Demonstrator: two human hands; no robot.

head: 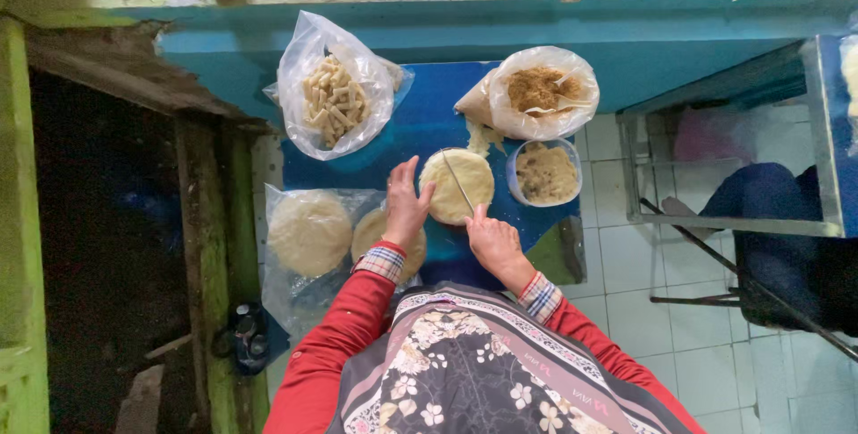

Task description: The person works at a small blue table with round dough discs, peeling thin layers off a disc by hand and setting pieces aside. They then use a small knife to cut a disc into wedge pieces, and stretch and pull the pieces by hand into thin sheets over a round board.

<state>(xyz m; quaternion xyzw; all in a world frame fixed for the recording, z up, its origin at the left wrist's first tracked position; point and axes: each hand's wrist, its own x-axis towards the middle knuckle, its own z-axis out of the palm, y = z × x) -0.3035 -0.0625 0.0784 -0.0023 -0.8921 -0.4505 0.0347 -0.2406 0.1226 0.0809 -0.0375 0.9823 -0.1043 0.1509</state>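
On the blue board before us lies the flat round of pale dough (456, 185), with a thin knife blade (458, 180) laid across it on a slant. Our right hand (493, 239) closes around the knife's handle at the round's near edge, fingers curled together on it. Our left hand (405, 206) steadies the round's left rim, fingers loosely spread, fingertips touching the dough.

To cut well, we judge it best to keep the left fingertips clear of the blade's line, press straight down, and draw evenly so the strips come out alike.

Just right of the round stands a small tub (545, 172) of tan filling; behind it an open plastic bag (543, 91) of brown crumbs. Farther back on the left, another bag (333, 99) holds cut dough sticks. Left of our hands, two more dough rounds (309, 231) rest on clear plastic, one partly hidden by our left wrist.
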